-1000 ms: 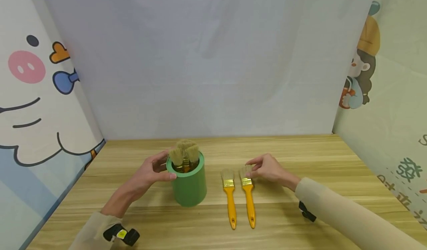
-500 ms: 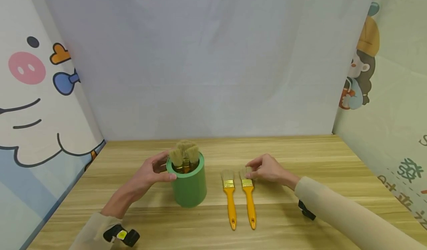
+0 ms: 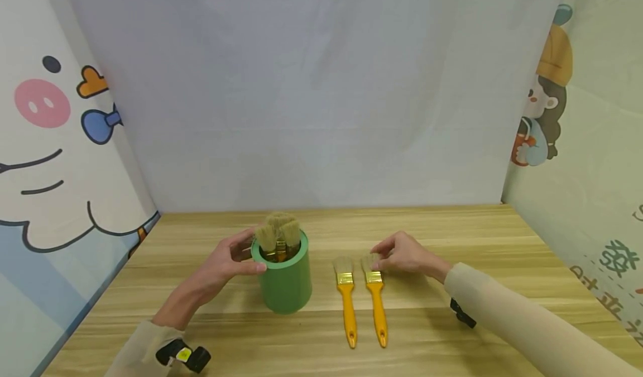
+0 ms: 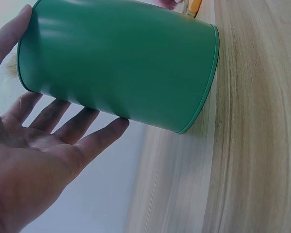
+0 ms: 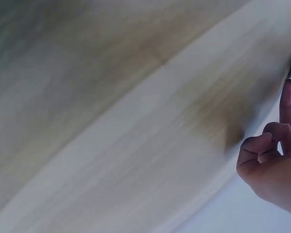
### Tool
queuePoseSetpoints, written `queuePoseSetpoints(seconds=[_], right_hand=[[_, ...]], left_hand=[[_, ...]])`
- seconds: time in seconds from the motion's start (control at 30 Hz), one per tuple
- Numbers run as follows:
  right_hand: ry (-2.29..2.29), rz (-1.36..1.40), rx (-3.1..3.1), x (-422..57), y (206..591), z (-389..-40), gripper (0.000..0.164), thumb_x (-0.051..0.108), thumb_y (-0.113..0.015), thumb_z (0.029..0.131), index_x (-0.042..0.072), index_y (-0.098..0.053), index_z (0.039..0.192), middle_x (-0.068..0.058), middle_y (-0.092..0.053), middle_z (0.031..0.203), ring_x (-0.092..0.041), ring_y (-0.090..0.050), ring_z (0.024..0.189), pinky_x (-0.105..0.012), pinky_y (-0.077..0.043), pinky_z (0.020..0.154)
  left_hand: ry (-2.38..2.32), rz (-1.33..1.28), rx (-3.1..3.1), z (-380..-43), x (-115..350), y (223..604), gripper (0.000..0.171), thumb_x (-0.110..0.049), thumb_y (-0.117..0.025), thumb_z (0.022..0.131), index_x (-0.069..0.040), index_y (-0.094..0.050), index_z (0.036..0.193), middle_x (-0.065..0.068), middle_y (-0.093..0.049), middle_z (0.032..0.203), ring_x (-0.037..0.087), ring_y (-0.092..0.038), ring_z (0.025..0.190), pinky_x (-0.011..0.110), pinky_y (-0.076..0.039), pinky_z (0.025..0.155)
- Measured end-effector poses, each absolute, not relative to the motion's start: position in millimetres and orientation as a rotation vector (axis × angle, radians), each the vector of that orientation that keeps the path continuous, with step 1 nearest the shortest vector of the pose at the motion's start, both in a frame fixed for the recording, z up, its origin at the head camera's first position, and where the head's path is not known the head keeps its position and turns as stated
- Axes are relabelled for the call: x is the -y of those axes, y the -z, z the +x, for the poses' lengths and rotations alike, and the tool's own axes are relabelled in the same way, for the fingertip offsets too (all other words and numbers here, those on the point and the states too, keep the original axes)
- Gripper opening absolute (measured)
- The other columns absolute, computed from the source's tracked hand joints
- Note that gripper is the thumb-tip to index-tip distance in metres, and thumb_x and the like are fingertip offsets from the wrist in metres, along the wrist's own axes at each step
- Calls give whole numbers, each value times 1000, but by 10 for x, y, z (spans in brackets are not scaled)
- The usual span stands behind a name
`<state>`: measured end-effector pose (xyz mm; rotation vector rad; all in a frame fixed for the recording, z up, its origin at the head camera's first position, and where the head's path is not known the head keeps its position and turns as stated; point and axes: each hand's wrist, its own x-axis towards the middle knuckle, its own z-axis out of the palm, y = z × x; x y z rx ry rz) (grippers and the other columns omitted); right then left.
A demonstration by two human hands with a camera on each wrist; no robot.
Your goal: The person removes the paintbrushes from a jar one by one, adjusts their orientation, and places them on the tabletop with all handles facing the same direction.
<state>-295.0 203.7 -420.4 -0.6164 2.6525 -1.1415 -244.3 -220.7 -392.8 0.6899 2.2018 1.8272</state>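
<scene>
R hand (image 3: pixel 404 252) pinches bristles (image 3: pixel 368 261) of yellow-handled paintbrush (image 3: pixel 376 294) farther from green cyl. pot (image 3: pixel 285 285); handle (image 3: pixel 379 316) pts nearward. L hand (image 3: pixel 221 262) grips pot.

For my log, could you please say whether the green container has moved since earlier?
No, the green container shows no visible shift against the table's back edge.

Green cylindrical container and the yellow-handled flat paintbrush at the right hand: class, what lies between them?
In the head view, a second yellow-handled paintbrush lies on the wood-grain table between the container and the paintbrush at the right hand.
</scene>
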Motion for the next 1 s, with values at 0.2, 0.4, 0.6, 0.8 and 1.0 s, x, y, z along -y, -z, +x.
queuePoseSetpoints(seconds=[0.2, 0.4, 0.6, 0.8, 1.0], right_hand=[[1131, -660, -2634, -2064, 4224, -2990, 40, 18, -89, 87, -4, -78, 118, -1, -73, 92, -19, -66, 91, -46, -55, 89], [1140, -698, -2612, -2066, 4217, -2993, 39, 16, -89, 87, -6, -77, 118, -1, -73, 90, -19, -66, 89, -44, -54, 88], [1127, -738, -2601, -2081, 4224, -3002, 38, 15, -88, 88, -4, -77, 118, 0, -73, 90, -19, -66, 89, -44, -55, 88], [1148, -736, -2607, -2085, 4228, -3007, 37, 15, -89, 87, -4, -78, 117, -2, -73, 93, -21, -66, 89, -42, -55, 85], [1115, -676, -2718, -2055, 4151, -2980, 35, 19, -89, 86, 2, -80, 116, -7, -76, 107, -24, -65, 95, -41, -53, 83]], left_hand=[[-1834, 697, -2195, -2445, 2204, 3941, 81, -16, -79, 93, -5, -38, 163, 23, -50, 154, 49, -45, 141, 52, -48, 105], [-1838, 693, -2191, -2436, 2199, 3938, 83, -16, -79, 93, -4, -37, 163, 24, -49, 154, 50, -44, 142, 51, -49, 105], [-1838, 696, -2181, -2428, 2203, 3943, 82, -15, -79, 94, -5, -37, 164, 23, -48, 155, 50, -44, 143, 50, -49, 105], [-1843, 700, -2175, -2425, 2206, 3947, 83, -15, -78, 94, -4, -36, 164, 24, -47, 156, 50, -43, 143, 50, -50, 104], [-1843, 705, -2171, -2440, 2209, 3938, 84, -15, -79, 94, -3, -34, 164, 24, -47, 156, 50, -42, 143, 50, -49, 105]])
